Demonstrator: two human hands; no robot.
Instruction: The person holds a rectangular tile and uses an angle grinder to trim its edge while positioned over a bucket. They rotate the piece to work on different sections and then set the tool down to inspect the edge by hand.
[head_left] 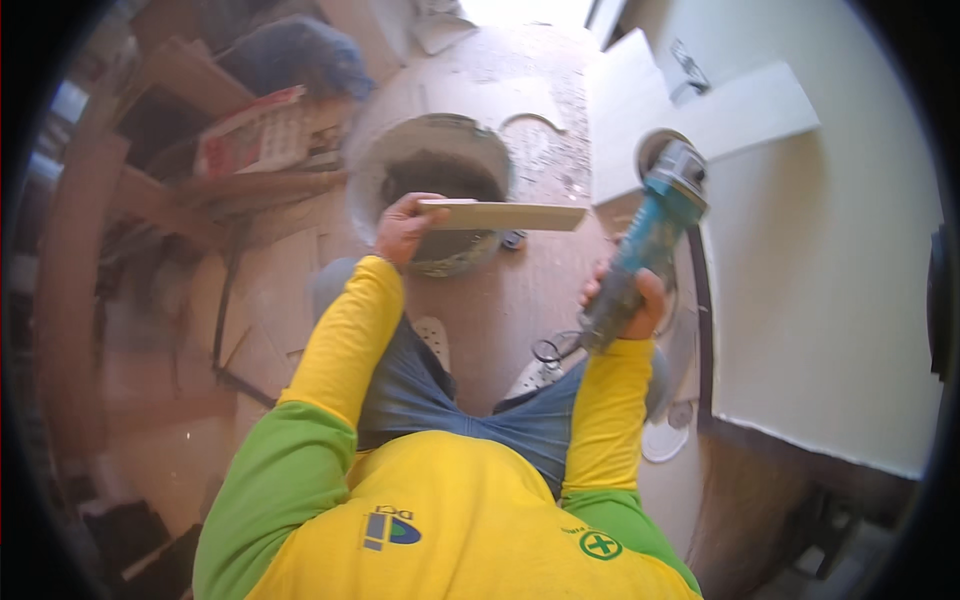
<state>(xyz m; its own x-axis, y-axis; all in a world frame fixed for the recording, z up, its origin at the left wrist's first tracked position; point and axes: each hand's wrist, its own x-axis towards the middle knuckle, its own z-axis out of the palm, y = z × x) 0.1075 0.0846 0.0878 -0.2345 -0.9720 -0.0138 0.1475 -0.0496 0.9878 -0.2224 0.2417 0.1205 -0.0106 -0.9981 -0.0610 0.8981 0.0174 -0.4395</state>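
Observation:
My left hand point(402, 228) grips one end of a narrow, pale tile strip point(510, 215), which points to the right over the near side of a large round bucket point(440, 262). The bucket has a grey, dusty inside. Wrapped round the dark rear body of a teal angle grinder point(652, 222) is my right hand point(645, 302). The grinder's head and round disc point(656, 150) point away from me, apart from the strip. Whether the disc spins cannot be told.
Large white tile pieces point(628, 120) lie beyond the grinder at the right, beside a pale upright panel point(800, 290). Left of the bucket are wooden boards point(175, 205) and a red-and-white box point(255, 135). A cable point(556, 348) loops near my right shoe point(535, 375).

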